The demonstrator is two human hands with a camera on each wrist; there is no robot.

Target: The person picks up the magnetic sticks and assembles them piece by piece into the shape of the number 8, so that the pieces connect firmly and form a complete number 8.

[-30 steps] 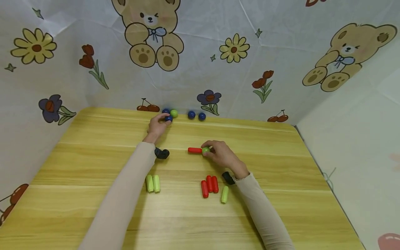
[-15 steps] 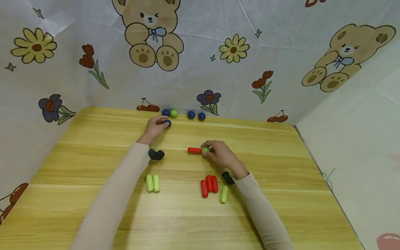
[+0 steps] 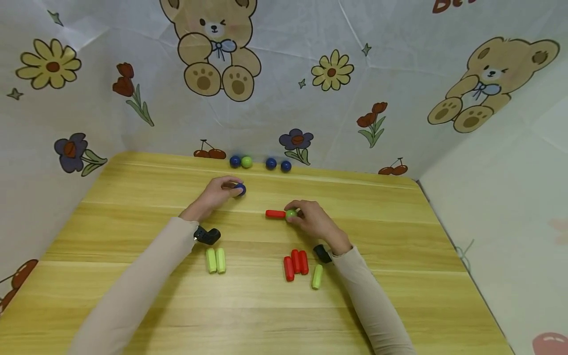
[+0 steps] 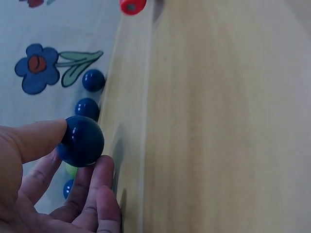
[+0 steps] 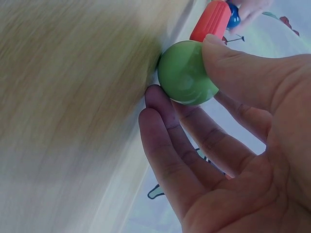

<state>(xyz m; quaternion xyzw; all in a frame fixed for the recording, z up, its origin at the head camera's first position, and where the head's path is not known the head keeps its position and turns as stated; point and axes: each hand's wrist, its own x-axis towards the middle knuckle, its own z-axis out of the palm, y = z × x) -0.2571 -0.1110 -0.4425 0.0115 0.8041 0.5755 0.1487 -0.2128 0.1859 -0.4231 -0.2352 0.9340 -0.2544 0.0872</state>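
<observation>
My left hand [image 3: 217, 193] pinches a dark blue ball [image 4: 83, 141] between thumb and fingers, over the table left of the middle. To its right, my right hand [image 3: 314, 218] holds a green ball [image 5: 187, 73] by thumb and fingertips. A red stick [image 3: 275, 214] extends from the green ball's left side, its near end right at the ball. In the right wrist view the red stick [image 5: 212, 22] shows just beyond the ball, with the left hand and blue ball [image 5: 233, 16] behind it.
Along the table's back edge sit a blue ball [image 3: 235, 161], a green ball [image 3: 246, 161] and two more blue balls [image 3: 271, 163]. Nearer lie two light green sticks [image 3: 216, 261], three red sticks [image 3: 296, 263] and one light green stick [image 3: 317, 277]. A patterned sheet [image 3: 284, 108] hangs behind.
My left hand has drawn the blue ball away from the back row, toward the front of the table. The right hand, green ball and red stick stay in place.
</observation>
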